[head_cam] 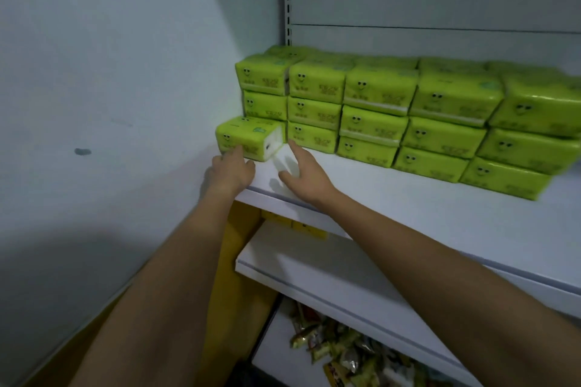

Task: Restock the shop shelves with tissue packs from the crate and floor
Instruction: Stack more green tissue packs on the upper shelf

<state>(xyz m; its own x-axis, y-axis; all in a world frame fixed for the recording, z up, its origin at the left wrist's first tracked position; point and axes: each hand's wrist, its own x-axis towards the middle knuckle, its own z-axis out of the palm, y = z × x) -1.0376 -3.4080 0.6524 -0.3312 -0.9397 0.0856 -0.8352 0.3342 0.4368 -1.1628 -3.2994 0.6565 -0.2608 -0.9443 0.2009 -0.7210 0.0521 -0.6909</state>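
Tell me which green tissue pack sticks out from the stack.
The bottom pack at the left end of the stack, touched by the left hand: it juts forward of the others, showing its white end face.

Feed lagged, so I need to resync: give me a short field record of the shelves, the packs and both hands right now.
top shelf: white, holds green tissue packs
stack: three packs high, several columns, at the back
end pack: bottom left, sticks out forward of the row
left hand: fingers touch the end pack's front
right hand: open, fingers spread over the shelf, holding nothing
lower shelf: white
snack packets: piled below the lower shelf
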